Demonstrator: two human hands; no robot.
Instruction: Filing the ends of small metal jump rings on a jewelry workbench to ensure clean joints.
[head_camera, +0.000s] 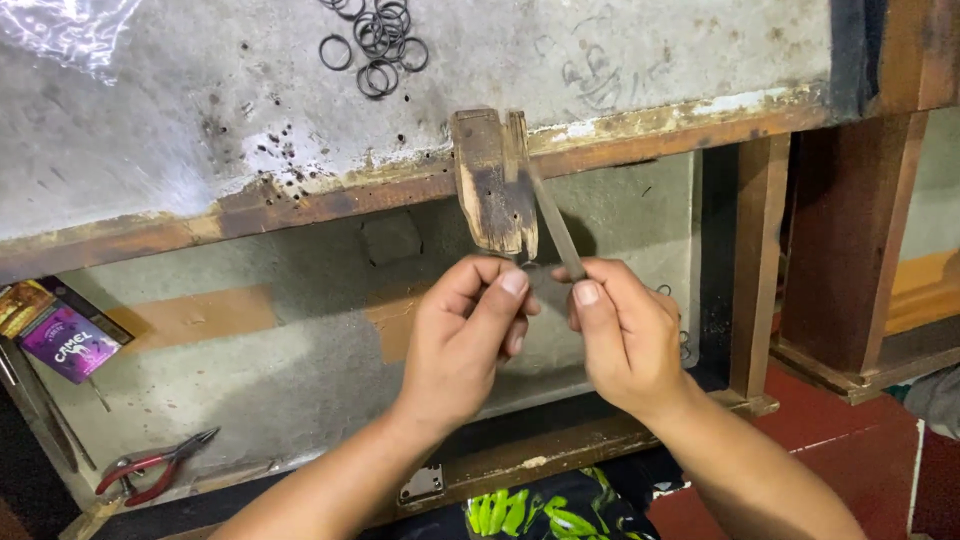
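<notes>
Pinching a small ring (530, 268) just below the worn wooden block (493, 180), the left hand (465, 340) closes tight while the right hand (625, 335) grips a flat metal strip (555, 225) beside that block; a slip could drop the ring.

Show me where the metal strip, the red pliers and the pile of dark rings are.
metal strip (555, 225), head view, middle of its length.
red pliers (150, 470), head view, on the handles.
dark rings (380, 40), head view, centre of the pile.
</notes>
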